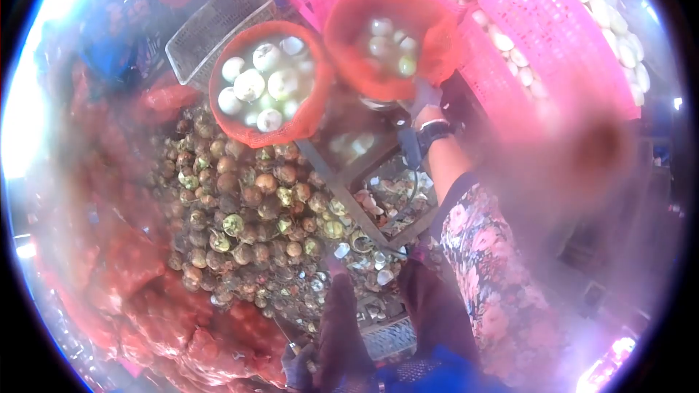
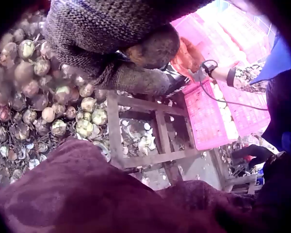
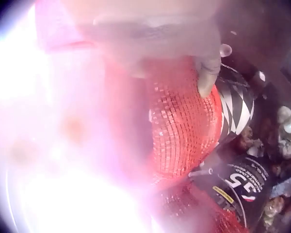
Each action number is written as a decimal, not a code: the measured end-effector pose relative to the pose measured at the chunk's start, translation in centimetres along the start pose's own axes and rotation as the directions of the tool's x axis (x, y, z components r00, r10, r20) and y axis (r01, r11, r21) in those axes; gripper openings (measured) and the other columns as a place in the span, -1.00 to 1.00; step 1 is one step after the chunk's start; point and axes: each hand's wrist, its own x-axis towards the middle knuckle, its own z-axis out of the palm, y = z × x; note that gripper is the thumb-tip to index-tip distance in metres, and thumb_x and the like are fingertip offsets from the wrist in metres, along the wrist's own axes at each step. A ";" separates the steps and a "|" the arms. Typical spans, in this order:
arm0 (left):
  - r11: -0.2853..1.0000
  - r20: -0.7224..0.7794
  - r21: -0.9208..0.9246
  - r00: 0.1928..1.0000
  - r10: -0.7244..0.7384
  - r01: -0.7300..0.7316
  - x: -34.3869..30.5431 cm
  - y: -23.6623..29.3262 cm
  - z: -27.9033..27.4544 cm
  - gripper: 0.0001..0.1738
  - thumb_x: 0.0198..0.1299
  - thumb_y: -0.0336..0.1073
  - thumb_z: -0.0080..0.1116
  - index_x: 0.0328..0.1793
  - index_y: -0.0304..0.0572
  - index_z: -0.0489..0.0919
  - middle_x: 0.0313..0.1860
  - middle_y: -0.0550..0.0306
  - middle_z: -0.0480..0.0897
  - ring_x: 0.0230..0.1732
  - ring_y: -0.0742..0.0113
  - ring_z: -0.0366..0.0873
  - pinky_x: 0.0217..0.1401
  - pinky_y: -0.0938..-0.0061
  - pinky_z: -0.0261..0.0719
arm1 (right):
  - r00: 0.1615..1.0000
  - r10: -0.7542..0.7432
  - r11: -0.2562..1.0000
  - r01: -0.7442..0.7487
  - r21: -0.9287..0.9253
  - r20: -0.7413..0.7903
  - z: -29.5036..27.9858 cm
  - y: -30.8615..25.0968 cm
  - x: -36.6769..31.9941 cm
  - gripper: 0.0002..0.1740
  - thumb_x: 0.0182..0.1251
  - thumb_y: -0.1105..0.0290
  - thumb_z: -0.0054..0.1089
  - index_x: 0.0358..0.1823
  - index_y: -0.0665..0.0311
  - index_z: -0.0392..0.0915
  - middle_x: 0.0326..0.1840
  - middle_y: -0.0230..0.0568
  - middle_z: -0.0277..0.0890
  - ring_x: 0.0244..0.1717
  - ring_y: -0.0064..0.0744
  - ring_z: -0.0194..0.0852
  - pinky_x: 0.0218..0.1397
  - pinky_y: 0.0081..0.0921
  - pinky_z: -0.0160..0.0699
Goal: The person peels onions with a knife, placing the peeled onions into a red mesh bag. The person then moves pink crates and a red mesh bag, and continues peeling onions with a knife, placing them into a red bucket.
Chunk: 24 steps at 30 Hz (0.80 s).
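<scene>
My gloved left hand is low in the head view, fingers curled around a thin knife. Close up in the left wrist view, the grey knitted glove holds a brown rounded thing, possibly the handle. With my right hand I grip the near edge of a red mesh net lining a bucket of peeled onions in cloudy water. The right wrist view has fingers over the mesh, against a checkered bucket; glare hides the rest.
Another net-lined bucket of peeled onions stands to the left. Unpeeled onions are heaped below it, beside red sacks. Pink crates with peeled onions are at upper right. A wooden frame stands among peelings before my knees.
</scene>
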 end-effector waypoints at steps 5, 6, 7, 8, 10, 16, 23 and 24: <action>0.990 0.066 0.135 0.997 0.034 -0.043 -0.5 1.1 -1.6 -0.71 0.16 -0.35 0.23 -0.01 -0.28 0.55 -0.31 0.16 0.63 -0.40 0.45 0.53 -0.34 0.53 0.48 | 0.990 0.062 0.997 -0.066 0.029 0.126 -3.5 1.7 -7.4 -0.47 0.23 0.29 0.23 0.21 0.04 0.26 0.10 -0.31 0.38 0.08 -0.28 0.47 -0.02 -0.17 0.69; 0.995 0.056 0.096 0.998 0.021 -0.027 0.1 1.1 -1.3 -0.77 0.11 -0.41 0.21 -0.09 -0.25 0.54 -0.38 0.19 0.59 -0.46 0.48 0.50 -0.42 0.58 0.44 | 0.981 0.060 0.996 -0.071 0.053 0.185 -4.7 2.2 -8.1 -0.46 0.23 0.30 0.22 0.22 0.02 0.24 0.11 -0.32 0.36 0.08 -0.30 0.46 -0.02 -0.19 0.69; 0.998 0.047 0.059 0.999 0.006 -0.009 0.0 1.8 -0.3 -0.83 0.07 -0.47 0.19 -0.18 -0.23 0.53 -0.44 0.22 0.56 -0.52 0.51 0.48 -0.50 0.63 0.41 | 0.987 0.069 0.994 -0.080 0.068 0.147 -5.9 2.4 -8.8 -0.46 0.23 0.32 0.21 0.22 0.00 0.23 0.12 -0.33 0.36 0.08 -0.30 0.46 -0.03 -0.21 0.69; 1.000 0.059 0.024 0.998 0.015 -0.017 0.4 2.7 0.6 -0.82 0.08 -0.46 0.19 -0.16 -0.22 0.53 -0.44 0.24 0.55 -0.52 0.51 0.47 -0.49 0.63 0.40 | 0.991 0.080 0.993 -0.089 0.083 0.108 -7.0 3.1 -9.9 -0.46 0.23 0.33 0.20 0.23 -0.01 0.22 0.12 -0.33 0.36 0.08 -0.31 0.46 -0.04 -0.23 0.70; 0.999 0.083 -0.040 0.996 0.030 -0.027 1.2 7.7 5.0 -0.81 0.11 -0.44 0.19 -0.13 -0.21 0.53 -0.42 0.27 0.53 -0.52 0.53 0.44 -0.47 0.62 0.40 | 0.993 0.093 0.991 -0.100 0.094 0.072 -9.6 4.5 -12.0 -0.46 0.24 0.37 0.17 0.23 -0.02 0.22 0.12 -0.33 0.36 0.07 -0.32 0.47 -0.08 -0.27 0.70; 0.951 0.224 -0.005 0.926 0.303 -0.310 12.5 13.1 15.9 -0.74 0.22 -0.35 0.21 0.02 -0.16 0.51 -0.24 0.33 0.53 -0.28 0.56 0.47 -0.28 0.65 0.50 | 0.982 0.182 0.981 -0.178 0.071 -0.043 -17.2 8.8 -17.8 -0.44 0.21 0.45 0.14 0.25 0.02 0.22 0.08 -0.33 0.40 0.01 -0.32 0.52 -0.13 -0.32 0.71; 0.910 0.267 -0.109 0.870 0.415 -0.400 21.2 13.8 25.9 -0.75 0.18 -0.33 0.30 -0.02 -0.05 0.56 -0.36 0.47 0.52 -0.54 0.68 0.32 -0.62 0.68 0.20 | 0.988 0.154 0.987 -0.154 0.050 0.004 -21.4 10.8 -22.0 -0.27 0.21 0.38 0.26 0.40 0.08 0.16 0.25 -0.25 0.37 0.18 -0.22 0.49 0.16 -0.13 0.62; 0.912 0.257 -0.092 0.875 0.410 -0.400 21.2 13.7 26.2 -0.74 0.17 -0.35 0.31 -0.02 -0.05 0.56 -0.37 0.47 0.52 -0.57 0.68 0.31 -0.63 0.69 0.19 | 0.972 0.229 0.957 -0.236 0.167 0.059 -22.3 10.5 -22.3 -0.28 0.24 0.28 0.24 0.41 0.06 0.14 0.26 -0.25 0.37 0.16 -0.20 0.50 0.13 -0.14 0.61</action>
